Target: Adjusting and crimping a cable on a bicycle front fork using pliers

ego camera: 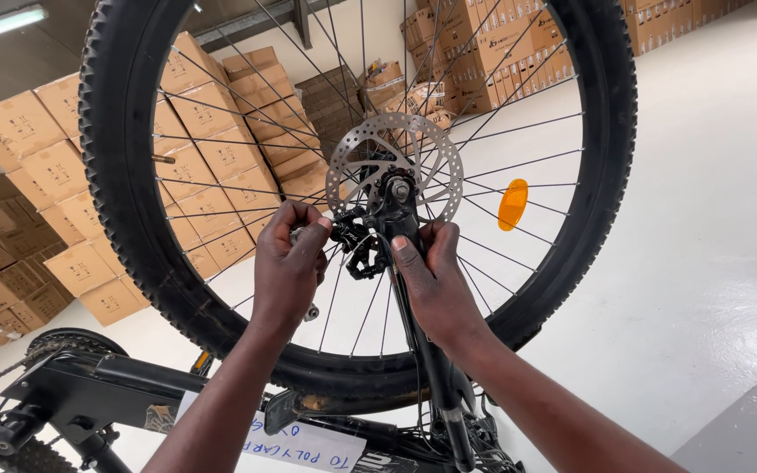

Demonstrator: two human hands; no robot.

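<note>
Left hand [286,263]: fingers curled shut around a small silver tool (mostly hidden in the fist), its tip set against the black brake caliper [357,245].
Right hand [431,271]: closed on the fork leg [422,350] just under the axle; thumb presses the caliper's right side.
Brake caliper: sits at the lower edge of the disc rotor [394,166], between both hands, touched by both.
Disc rotor: silver, drilled, at the wheel's hub, above the hands.
Wheel [124,219]: knobby black tyre, thin spokes; fills the upper view (bike stands upside down).
Reflector [512,204]: orange oval clipped in the spokes, right of the rotor, apart from the hands.
Frame [107,385]: black tubes below the wheel, a chain running off to the lower left.
Paper label [295,442]: white, handwritten, taped on the frame beneath the left forearm.
Cardboard boxes [54,158]: stacked rows behind the wheel, left and top.
Floor [703,219]: pale grey, glossy, on the right.
</note>
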